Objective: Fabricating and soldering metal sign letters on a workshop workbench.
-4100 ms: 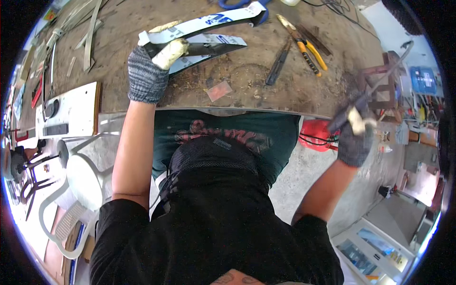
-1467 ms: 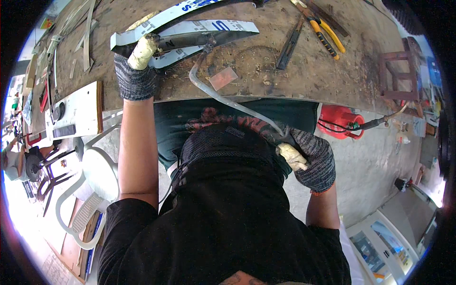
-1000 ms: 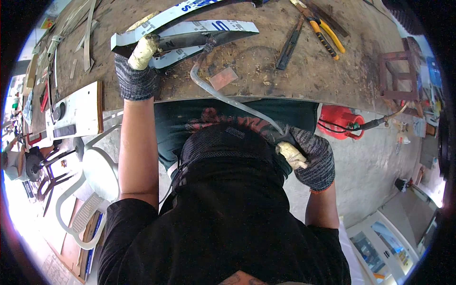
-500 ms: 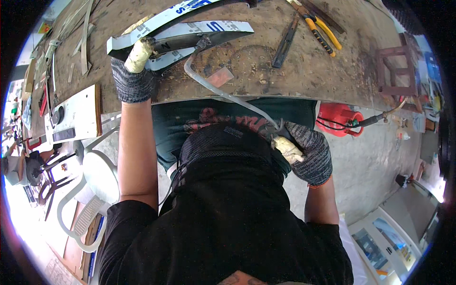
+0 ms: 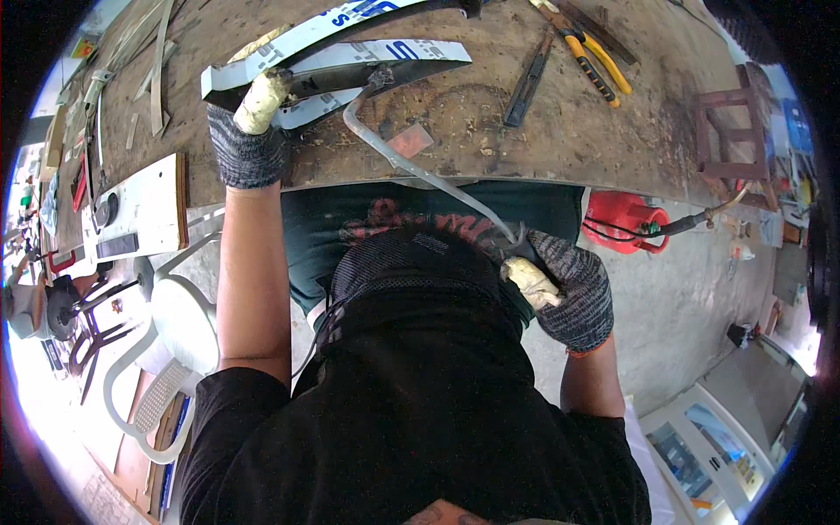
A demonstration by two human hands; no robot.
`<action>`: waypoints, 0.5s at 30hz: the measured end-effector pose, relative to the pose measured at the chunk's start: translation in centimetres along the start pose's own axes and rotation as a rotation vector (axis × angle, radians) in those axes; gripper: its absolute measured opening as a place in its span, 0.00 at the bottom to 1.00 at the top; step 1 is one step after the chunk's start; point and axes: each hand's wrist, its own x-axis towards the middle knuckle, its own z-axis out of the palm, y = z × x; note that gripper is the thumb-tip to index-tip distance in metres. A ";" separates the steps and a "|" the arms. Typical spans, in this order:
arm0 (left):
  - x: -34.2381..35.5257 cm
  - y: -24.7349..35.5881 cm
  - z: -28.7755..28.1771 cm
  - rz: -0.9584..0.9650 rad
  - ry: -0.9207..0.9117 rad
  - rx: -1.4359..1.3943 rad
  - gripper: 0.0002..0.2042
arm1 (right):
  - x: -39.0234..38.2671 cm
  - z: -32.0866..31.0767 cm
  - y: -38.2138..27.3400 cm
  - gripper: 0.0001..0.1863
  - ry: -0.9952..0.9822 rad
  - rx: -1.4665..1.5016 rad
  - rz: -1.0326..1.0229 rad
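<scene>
My left hand, in a grey knit glove with pale wrapping on the thumb, grips dark bent strips faced with white and blue printed film, above the bench's front half. My right hand, also gloved and wrapped, is closed on the dark handle of a torch near my body. The torch's long bent metal tube reaches up-left, its head touching or very close to the lower dark strip; no flame is visible. A small pinkish translucent piece lies beside the tube.
Yellow-black pliers and a utility knife lie on the worn bench. Scraps and a white board are at left, a wooden frame at right. A red gas cylinder, a white chair and another person surround the bench.
Since about four seconds ago, my right hand has come left and down, bringing the torch's head to the strips, which shifted left and down. In the last second both hands have barely moved.
</scene>
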 end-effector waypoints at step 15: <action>-0.3 0.4 0.4 -0.006 -0.046 0.040 0.27 | -0.9 0.5 0.7 0.22 -0.011 0.103 0.032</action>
